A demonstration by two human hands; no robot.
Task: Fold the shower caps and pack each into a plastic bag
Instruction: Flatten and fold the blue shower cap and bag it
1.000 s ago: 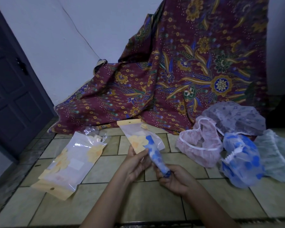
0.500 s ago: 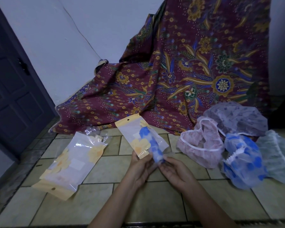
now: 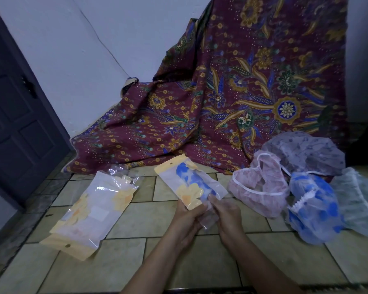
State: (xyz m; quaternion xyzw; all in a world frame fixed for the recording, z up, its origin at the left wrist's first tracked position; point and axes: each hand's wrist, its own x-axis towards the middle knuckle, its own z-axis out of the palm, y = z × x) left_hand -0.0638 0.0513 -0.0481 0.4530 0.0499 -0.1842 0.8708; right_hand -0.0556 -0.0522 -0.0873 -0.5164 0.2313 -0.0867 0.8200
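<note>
Head view: the folded blue shower cap (image 3: 192,177) sits inside the plastic bag (image 3: 180,184), held just above the tiled floor (image 3: 142,219) at centre. The left hand (image 3: 187,217) has its grip on the bag's near edge. The right hand (image 3: 226,213) pinches its clear mouth flap. The film is probably light, soft and slippery, so it is best held by the stiffer printed edges. Unpacked caps (image 3: 258,187) lie to the right.

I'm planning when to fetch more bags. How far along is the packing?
Done: a folded blue shower cap sits inside the plastic bag. In hand: the left hand holds that bag while the right hand pinches its open end. Left: four loose caps, the pink cap, grey cap, blue-spotted cap and pale cap. Whether the bag pile holds caps I cannot tell.
</note>
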